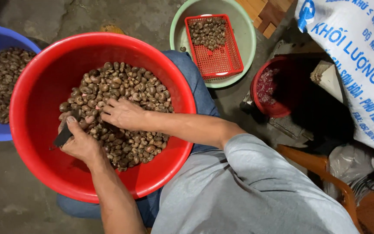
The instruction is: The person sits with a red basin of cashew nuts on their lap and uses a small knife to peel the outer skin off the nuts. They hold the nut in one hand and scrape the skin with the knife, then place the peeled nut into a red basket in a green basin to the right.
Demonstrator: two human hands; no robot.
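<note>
Red round plastic basin (35, 130) rests on the lap, holding brown shelled nuts (126, 108). Left hand (81, 141) curls around a small dark blade (62, 138) at its left side; right hand (122, 113), fingers pressed together, rests on the heap's middle.

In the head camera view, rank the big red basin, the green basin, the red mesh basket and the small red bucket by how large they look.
1. Big red basin, though it is nearest the camera.
2. Green basin.
3. Red mesh basket and small red bucket: too alike to rank.
</note>
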